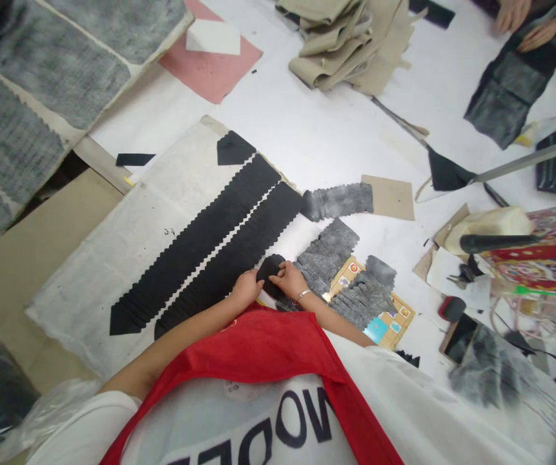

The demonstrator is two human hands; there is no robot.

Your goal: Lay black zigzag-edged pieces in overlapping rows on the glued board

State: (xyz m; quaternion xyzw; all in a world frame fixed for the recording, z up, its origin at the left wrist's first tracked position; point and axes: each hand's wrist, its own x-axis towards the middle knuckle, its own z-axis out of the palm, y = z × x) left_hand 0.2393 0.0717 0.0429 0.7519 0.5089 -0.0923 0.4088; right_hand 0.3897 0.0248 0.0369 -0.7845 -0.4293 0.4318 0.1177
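Note:
Close to my body, my left hand [247, 287] and my right hand [289, 281] pinch a small black fabric piece [270, 266] between them, one on each side. A bracelet circles my right wrist. Just left of my hands, two long rows of overlapping black fabric pieces [200, 232] with scalloped edges lie on a pale sheet [88, 278]. One more black piece [234, 148] rests at the far end of the rows. To the right sit fanned grey fabric pieces [329, 252], partly over a printed card [401, 316].
Folded beige fabric [350, 45] is piled at the back. Pink paper [214, 64] lies left of it. At upper right, another person's hands [542, 32] touch dark fabric. A bottle [488, 229], a red printed bag [544, 265] and a phone [458, 339] crowd the right. Grey sheets [79, 58] overhang upper left.

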